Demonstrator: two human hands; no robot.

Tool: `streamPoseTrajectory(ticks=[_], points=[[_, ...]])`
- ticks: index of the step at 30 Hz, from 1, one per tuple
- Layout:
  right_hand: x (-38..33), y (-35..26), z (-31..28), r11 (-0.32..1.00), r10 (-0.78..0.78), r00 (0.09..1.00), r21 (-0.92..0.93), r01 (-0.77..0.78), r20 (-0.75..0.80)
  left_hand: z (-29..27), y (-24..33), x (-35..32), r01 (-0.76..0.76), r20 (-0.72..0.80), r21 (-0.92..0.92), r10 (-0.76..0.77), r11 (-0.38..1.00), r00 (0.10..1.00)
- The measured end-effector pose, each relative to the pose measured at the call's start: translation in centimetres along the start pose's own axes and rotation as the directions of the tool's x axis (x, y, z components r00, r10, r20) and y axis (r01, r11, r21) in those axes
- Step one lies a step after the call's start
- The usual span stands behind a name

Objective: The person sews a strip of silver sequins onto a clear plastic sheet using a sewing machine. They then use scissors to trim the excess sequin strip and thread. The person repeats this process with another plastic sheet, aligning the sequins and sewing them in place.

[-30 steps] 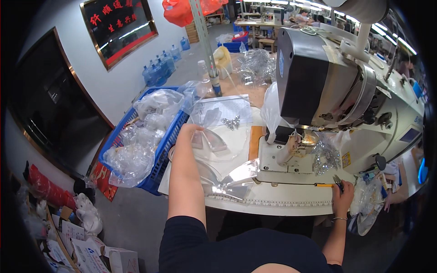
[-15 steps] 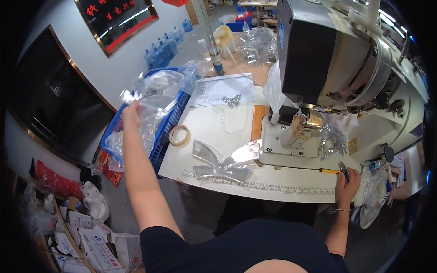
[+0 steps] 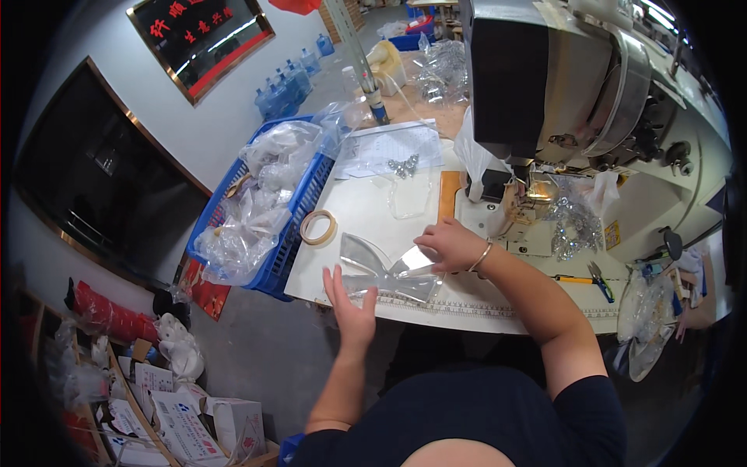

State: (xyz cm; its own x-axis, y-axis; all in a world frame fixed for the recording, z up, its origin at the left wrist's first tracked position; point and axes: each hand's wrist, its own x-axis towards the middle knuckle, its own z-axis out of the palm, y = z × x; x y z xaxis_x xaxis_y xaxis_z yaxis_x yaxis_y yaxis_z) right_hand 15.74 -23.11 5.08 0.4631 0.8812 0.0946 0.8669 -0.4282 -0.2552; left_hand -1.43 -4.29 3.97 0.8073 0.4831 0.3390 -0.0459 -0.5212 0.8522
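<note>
Both hands meet at a clear, bow-shaped plastic piece (image 3: 387, 271) lying at the front edge of the white bench (image 3: 366, 210). Left hand (image 3: 349, 302) is spread flat and open against its near side, fingers up. Right hand (image 3: 450, 244) presses curled fingers on its right end. A roll of tape (image 3: 318, 226) lies near, beside the blue plastic basket (image 3: 299, 222).

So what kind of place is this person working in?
Most likely a small sewing workshop or garment-type factory: an industrial sewing machine stands on the white worktable, clear plastic pieces lie under the hands, and a blue crate holds bagged parts.
</note>
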Motion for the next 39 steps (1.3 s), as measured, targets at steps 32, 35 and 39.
streamPoseTrajectory(ticks=[32,35,39], points=[[-18.8,-7.8,0.6,0.85,0.516,0.785,0.316,-0.42,-0.344,6.9,1.8,8.0,-0.334,0.513,-0.098,0.335,0.937,0.79],[-19.9,-8.3,1.3,0.838,0.54,0.763,0.316,-0.446,-0.355,11.0,5.5,8.3,-0.41,0.683,-0.167,0.405,0.897,0.608],[-21.1,-8.9,3.0,0.843,0.535,0.714,0.329,-0.424,-0.451,19.2,5.7,10.9,-0.516,0.642,-0.234,0.529,0.824,0.554]])
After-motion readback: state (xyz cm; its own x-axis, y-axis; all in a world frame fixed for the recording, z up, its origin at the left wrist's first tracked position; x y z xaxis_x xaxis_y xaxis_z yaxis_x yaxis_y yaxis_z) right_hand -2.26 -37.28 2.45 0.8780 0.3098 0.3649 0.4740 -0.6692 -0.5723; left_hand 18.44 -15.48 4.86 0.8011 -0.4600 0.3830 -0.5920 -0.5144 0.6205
